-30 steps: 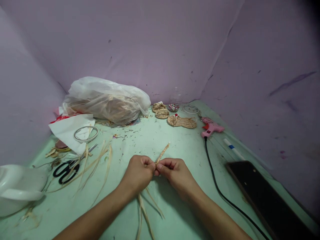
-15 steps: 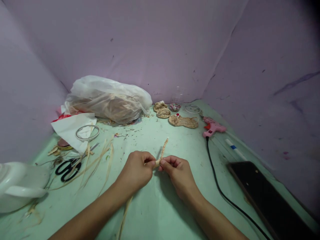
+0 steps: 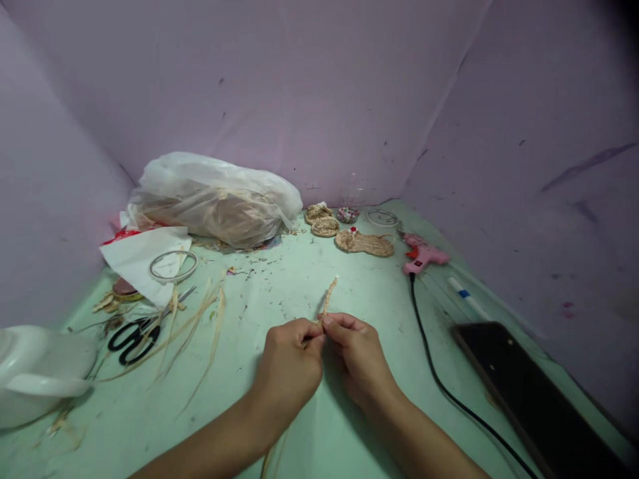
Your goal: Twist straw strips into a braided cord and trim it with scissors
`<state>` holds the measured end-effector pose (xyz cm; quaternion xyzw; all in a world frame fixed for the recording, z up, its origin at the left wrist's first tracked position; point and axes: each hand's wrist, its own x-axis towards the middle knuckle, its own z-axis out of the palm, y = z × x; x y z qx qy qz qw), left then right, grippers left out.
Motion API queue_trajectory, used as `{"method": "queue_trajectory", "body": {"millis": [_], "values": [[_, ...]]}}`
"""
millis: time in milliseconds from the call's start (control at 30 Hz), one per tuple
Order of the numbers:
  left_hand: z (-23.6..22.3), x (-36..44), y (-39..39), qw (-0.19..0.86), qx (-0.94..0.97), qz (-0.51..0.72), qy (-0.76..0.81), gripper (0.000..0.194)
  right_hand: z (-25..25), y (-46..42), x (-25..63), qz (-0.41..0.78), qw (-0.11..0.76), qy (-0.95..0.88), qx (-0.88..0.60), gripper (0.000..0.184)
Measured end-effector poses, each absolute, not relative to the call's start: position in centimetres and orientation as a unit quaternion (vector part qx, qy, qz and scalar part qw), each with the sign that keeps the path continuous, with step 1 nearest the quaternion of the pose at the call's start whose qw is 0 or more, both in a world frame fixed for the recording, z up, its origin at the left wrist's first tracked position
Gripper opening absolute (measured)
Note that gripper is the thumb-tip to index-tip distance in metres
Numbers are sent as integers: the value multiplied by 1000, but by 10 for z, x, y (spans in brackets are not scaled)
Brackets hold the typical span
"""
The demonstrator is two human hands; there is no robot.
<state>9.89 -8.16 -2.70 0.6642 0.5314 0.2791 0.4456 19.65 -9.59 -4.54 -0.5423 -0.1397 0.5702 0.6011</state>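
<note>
A short braided straw cord (image 3: 328,297) sticks up and away from between my two hands over the pale green table (image 3: 299,266). My left hand (image 3: 289,366) is closed, pinching the cord's near end and its loose strands. My right hand (image 3: 357,352) is closed too, pinching the braid just beside the left fingers. Loose straw strands (image 3: 272,459) trail from under my left hand toward the near edge.
Black scissors (image 3: 130,334) and loose straw (image 3: 194,326) lie at the left, near a metal ring (image 3: 172,266) on white paper. A plastic bag of straw (image 3: 214,199) sits at the back. Woven straw pieces (image 3: 363,242), a pink glue gun (image 3: 422,255) with its black cable (image 3: 439,382) and a dark phone (image 3: 524,386) lie right. A white bowl (image 3: 34,372) stands far left.
Both hands have shifted slightly right and closer together, working the braid. The trailing strands have drawn in under my left hand, and the braid tip points more upright.
</note>
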Motion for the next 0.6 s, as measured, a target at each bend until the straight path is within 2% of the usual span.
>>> {"method": "queue_trajectory", "body": {"millis": [200, 300, 367, 500, 600], "values": [[-11, 89, -82, 342, 793, 217, 454, 25, -49, -95, 196, 556, 631, -130, -525, 19], [7, 81, -73, 297, 779, 251, 492, 22, -45, -95, 196, 573, 616, -121, -527, 18], [16, 78, -64, 329, 714, 267, 558, 21, -42, -96, 196, 582, 603, -127, -531, 19], [27, 77, -51, 509, 567, 203, 615, 39, -40, -98, 196, 589, 593, -156, -526, 20], [39, 72, -51, 544, 558, 197, 594, 44, -40, -98, 195, 574, 585, -185, -542, 21]]}}
